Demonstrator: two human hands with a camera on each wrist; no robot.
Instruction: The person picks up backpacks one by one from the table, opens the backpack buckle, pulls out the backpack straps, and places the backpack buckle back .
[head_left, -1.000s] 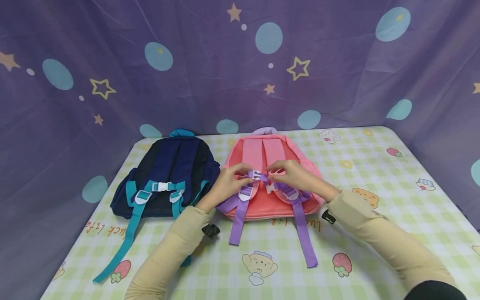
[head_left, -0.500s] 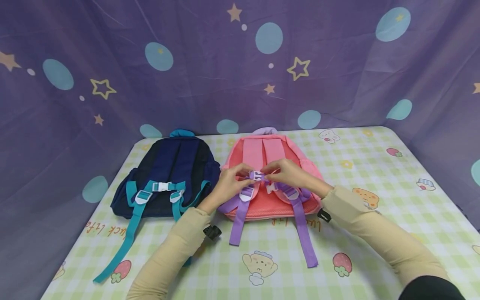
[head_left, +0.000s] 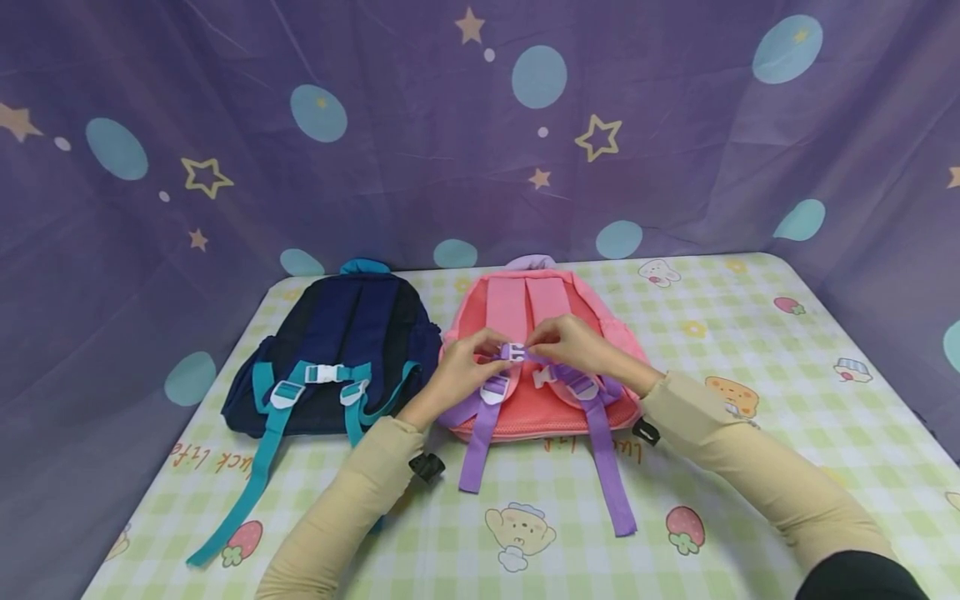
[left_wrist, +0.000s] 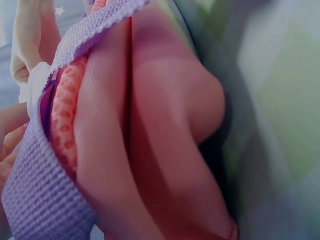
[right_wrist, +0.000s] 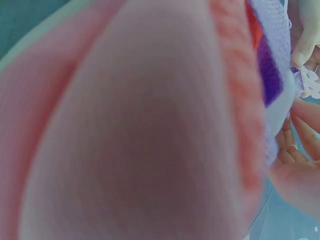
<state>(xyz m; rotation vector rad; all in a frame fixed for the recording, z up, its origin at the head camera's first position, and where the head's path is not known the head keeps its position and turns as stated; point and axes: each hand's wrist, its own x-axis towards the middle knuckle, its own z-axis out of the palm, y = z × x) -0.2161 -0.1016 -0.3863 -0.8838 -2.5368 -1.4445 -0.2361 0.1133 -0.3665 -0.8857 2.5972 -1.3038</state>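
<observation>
A pink backpack (head_left: 517, 302) lies back side up, with purple straps and white plastic fittings. Over its middle, my left hand (head_left: 465, 367) pinches a white side-release buckle (head_left: 513, 352) at its left end. Just right of the buckle, my right hand (head_left: 573, 343) pinches the short purple strap beside it between thumb and fingers. A separate white prong piece (head_left: 543, 377) rests below my right fingers. In the left wrist view a wide purple strap (left_wrist: 45, 190) and the pink side fabric fill the left half. White prongs (right_wrist: 311, 84) show between fingers in the right wrist view.
A navy backpack (head_left: 345, 312) with teal straps and a fastened white buckle (head_left: 324, 373) lies to the left. One long teal strap end (head_left: 255, 479) and two purple strap ends (head_left: 611, 483) trail over the checked tablecloth (head_left: 750, 517). A purple curtain (head_left: 420, 150) hangs behind.
My right hand has shifted a little to the left, up close to the buckle. My left hand and the buckle have moved slightly to the right. The backpacks stay put.
</observation>
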